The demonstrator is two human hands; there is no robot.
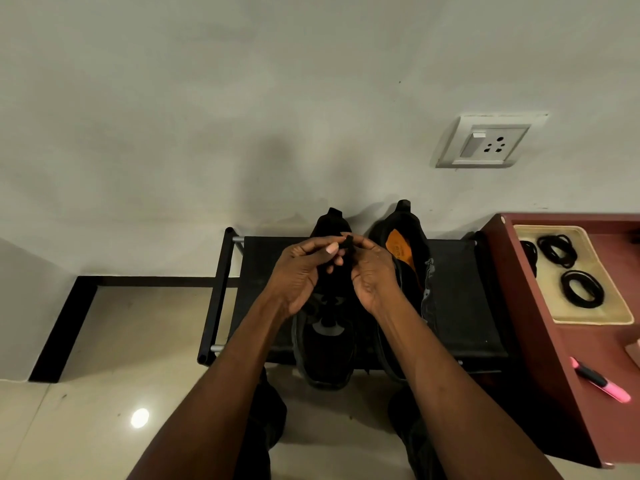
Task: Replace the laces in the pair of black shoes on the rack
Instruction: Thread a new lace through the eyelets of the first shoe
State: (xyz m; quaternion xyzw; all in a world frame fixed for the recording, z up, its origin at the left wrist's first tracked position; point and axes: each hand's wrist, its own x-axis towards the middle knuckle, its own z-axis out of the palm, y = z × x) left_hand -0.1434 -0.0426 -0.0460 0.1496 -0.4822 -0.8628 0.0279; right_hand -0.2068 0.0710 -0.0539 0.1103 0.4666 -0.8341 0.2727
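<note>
While both black shoes (325,327) sit mid-rack (460,306), your left hand (301,271) and right hand (372,271) pinch a black lace end (347,245) above the left shoe; loosen your fingers (331,248) and it could drop unseen against black fabric.

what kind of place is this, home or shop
Most likely a room in a home, perhaps near an entrance. A low black fabric shoe rack with a pair of black shoes stands on a glossy tiled floor against a plain wall with a white switch and socket plate, beside a dark red wooden cabinet.
</note>
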